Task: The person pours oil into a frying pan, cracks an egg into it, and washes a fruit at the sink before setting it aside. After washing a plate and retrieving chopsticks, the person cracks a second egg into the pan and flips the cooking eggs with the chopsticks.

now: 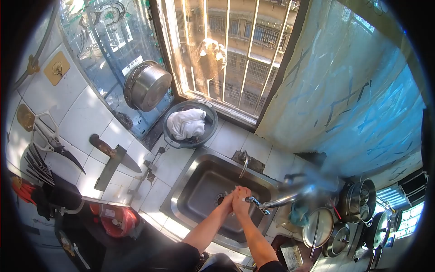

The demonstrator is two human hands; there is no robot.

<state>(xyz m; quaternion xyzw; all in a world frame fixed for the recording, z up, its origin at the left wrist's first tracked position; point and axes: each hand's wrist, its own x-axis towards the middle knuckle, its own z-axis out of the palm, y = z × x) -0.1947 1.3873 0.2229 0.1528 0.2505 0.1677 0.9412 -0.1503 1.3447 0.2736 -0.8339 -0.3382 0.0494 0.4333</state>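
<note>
My left hand and my right hand are pressed together over the steel sink, their fingers curled against each other. Anything between them is hidden and too small to make out. Close by my right hand is the tip of the chrome faucet, which reaches in from the right. Below and left of my left hand, the drain shows in the sink floor. A thin curved metal spout stands at the sink's back edge.
Behind the sink, a grey basin holds white cloth. A steel pot hangs above it. A knife and scissors hang on the left wall. A red bag sits lower left. Pots and lids crowd the right.
</note>
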